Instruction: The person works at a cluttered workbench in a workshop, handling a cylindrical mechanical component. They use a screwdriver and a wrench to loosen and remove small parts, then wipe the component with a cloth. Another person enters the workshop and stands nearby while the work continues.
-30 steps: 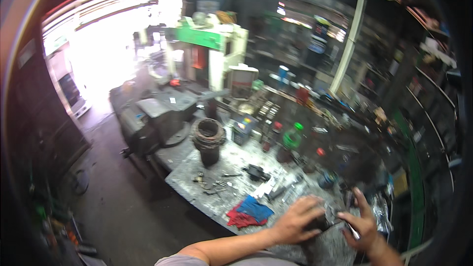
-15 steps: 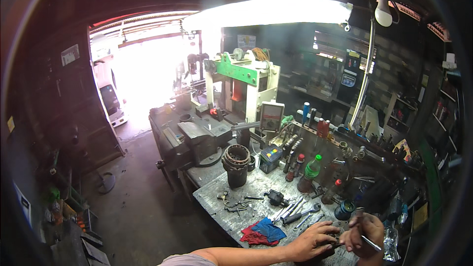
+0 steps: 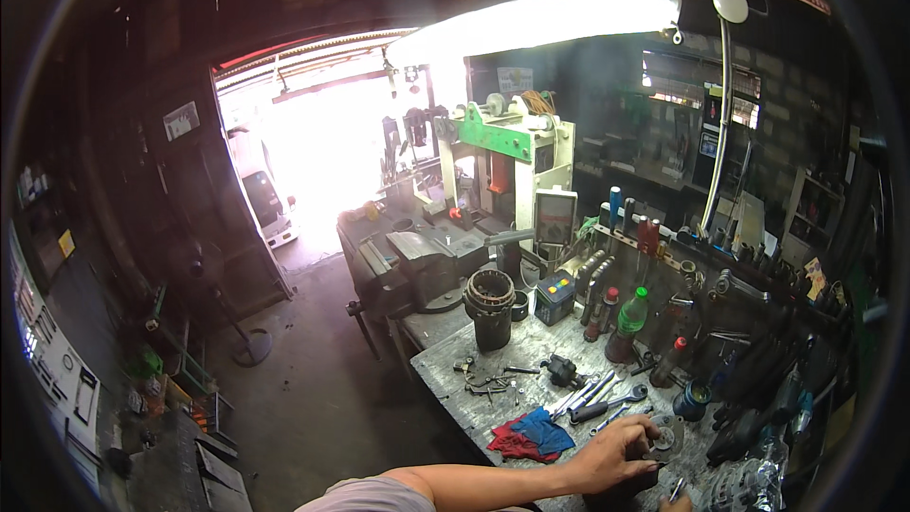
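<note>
My left hand (image 3: 616,455) reaches over the right part of the metal-topped bench, fingers bent and thumb low. It rests on a dark part beneath it, mostly hidden by the hand. Just past its fingertips lies a round metal plate (image 3: 670,433) with a central hole. At the lower edge only a bit of my right hand (image 3: 675,504) shows, with a thin silver-shafted tool (image 3: 676,488) standing up from it. Near my left wrist lie a blue rag (image 3: 543,430) and a red rag (image 3: 517,442). Beyond them are a ratchet (image 3: 611,405) and several wrenches (image 3: 590,393).
A dark toothed cylindrical housing (image 3: 490,308) stands on the bench, near loose bolts (image 3: 486,386). Behind it are a vise (image 3: 427,265) and a green-and-white press (image 3: 498,137). Bottles, one green-topped (image 3: 630,318), and a tool rack line the back. Clear plastic wrap (image 3: 744,485) lies right.
The view has turned left, so the bench appears further right. My right hand with the silver-shafted tool has dropped away from the left hand toward the lower edge, uncovering the round plate.
</note>
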{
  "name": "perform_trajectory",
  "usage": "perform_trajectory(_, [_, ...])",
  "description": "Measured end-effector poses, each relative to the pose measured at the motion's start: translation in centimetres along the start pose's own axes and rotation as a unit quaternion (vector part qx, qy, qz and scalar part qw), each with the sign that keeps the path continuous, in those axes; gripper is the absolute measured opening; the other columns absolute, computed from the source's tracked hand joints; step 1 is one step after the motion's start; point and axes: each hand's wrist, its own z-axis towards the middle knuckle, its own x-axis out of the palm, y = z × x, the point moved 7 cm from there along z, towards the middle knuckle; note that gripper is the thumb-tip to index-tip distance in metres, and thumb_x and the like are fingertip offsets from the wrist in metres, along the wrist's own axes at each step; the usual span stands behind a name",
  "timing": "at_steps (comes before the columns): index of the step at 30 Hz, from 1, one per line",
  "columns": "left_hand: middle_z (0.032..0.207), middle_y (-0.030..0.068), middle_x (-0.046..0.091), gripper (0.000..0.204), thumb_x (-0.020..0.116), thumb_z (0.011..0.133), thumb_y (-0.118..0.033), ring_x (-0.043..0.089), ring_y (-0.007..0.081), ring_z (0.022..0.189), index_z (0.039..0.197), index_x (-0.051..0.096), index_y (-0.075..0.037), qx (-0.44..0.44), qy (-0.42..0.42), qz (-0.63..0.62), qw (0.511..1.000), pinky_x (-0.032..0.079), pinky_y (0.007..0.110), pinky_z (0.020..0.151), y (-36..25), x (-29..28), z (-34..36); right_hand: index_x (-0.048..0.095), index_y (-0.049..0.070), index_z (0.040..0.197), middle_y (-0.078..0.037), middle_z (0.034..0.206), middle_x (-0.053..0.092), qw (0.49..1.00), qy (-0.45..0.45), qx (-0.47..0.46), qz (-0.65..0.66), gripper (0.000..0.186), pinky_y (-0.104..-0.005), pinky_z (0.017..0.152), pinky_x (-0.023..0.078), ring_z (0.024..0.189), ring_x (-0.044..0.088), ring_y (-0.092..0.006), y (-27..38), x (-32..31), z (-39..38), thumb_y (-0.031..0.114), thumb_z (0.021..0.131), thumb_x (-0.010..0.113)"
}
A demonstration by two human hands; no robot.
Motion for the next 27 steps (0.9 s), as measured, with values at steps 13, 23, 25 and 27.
perform_trajectory(13, [0.149,0.0152,0.061,0.033,0.087,0.095,-0.021,0.051,0.0382,0.151,0.117,0.072,-0.003,0.003,-0.001,0.053,0.999,0.042,0.049,0.124,-1.7,-0.2,-0.2,0.076,-0.002,0.122,-0.035,0.113,0.076,0.997,0.019,0.074,-0.001,0.044,-0.0611,0.096,0.056,0.111,0.072,-0.0551,-1.7,3.3,-2.9,0.037,0.103,0.068])
perform_trajectory(23, [0.160,0.0186,0.056,0.043,0.079,0.100,-0.016,0.056,0.0387,0.148,0.141,0.067,-0.008,0.034,-0.014,0.066,0.997,0.042,0.051,0.125,-1.8,-1.7,-1.3,0.077,-0.001,0.124,-0.032,0.113,0.077,0.998,-0.002,0.039,-0.058,0.047,-0.0603,0.098,0.056,0.111,0.072,-0.0529,-2.3,6.0,-2.8,0.041,0.103,0.070])
perform_trajectory(25, [0.153,0.0186,0.060,0.042,0.084,0.095,-0.014,0.058,0.0396,0.143,0.134,0.070,-0.011,0.123,0.012,0.183,0.975,0.043,0.052,0.124,-3.0,-0.5,-1.0,0.074,0.000,0.132,-0.032,0.121,0.075,0.997,0.010,0.035,-0.075,0.048,-0.0591,0.103,0.055,0.118,0.070,-0.0530,-2.0,6.3,-3.0,0.038,0.104,0.070])
perform_trajectory(27, [0.151,0.0178,0.062,0.042,0.089,0.091,-0.012,0.059,0.0382,0.142,0.129,0.073,-0.010,0.107,-0.018,0.114,0.988,0.045,0.050,0.122,-2.7,-1.3,-0.5,0.069,0.000,0.142,-0.033,0.133,0.071,0.994,0.046,0.069,-0.072,0.051,-0.0575,0.109,0.052,0.128,0.065,-0.0530,-2.2,7.0,-3.2,0.034,0.104,0.071])
